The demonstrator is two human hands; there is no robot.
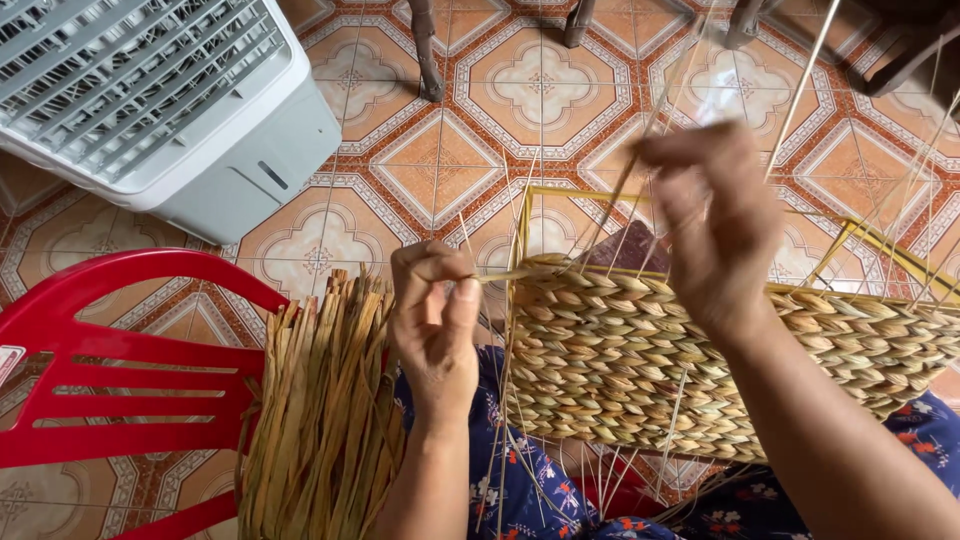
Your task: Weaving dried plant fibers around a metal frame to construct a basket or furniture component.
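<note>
Far to the left of the left hand, a white air cooler [150,95] with a slatted grey grille stands on the patterned orange and cream floor tiles [440,170]. Below it, a red plastic chair [120,370] sits well left of that hand; a small white label [8,362] with a red border shows at the chair's far left edge, cut off by the frame. Just beside the left wrist, a bundle of dried flat straw strips [325,400] leans upright against the chair.

The left hand [435,320] is closed, thumb and fingers pinching a pale straw strand [500,275] that runs to the top corner of the woven basket [700,360]. The half-woven basket lies between the two hands and across the lap, its braided rows built on a yellow frame [560,192] with thin upright stakes [800,90] rising above it.

The right hand [715,215] is raised above the basket's rim, blurred, fingers gathered around thin strands; exactly how tight the grip is cannot be told. Blue floral fabric [520,490] shows beneath both forearms.
</note>
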